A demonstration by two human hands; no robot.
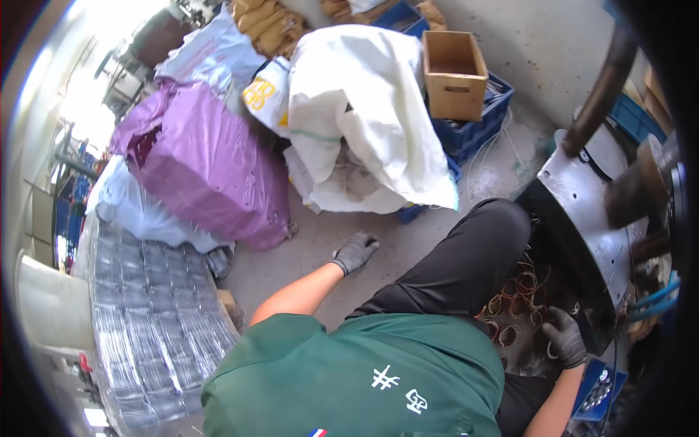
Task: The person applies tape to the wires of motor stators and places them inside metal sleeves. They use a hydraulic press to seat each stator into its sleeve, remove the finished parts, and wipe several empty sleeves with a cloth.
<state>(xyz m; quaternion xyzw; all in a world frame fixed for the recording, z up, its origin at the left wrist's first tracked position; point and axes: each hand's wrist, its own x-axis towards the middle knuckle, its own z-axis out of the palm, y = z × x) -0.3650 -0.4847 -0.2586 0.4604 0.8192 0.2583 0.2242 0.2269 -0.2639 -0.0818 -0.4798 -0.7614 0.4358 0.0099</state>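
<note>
My left hand [356, 253], in a grey glove, is over the concrete floor, left of my bent knee. Its fingers are curled in, and the palm is hidden, so I cannot make out whether anything is in it. On the right, my gloved right hand [565, 338] has its fingers apart, beside several thin rings [507, 335] of reddish and pale colour. These lie scattered on a dark, dirty surface between my legs and the machine. A pale curved piece [551, 352] shows just below the right thumb; I cannot tell whether they touch.
A metal machine [582, 197] with thick pipes stands close on the right. Ahead are a large white sack [364, 109], a purple bag [211, 167] and a cardboard box [455, 80] on blue crates [473, 138]. Wrapped stacked material [156, 313] borders the left. A blue bin [601, 390] sits near my right forearm.
</note>
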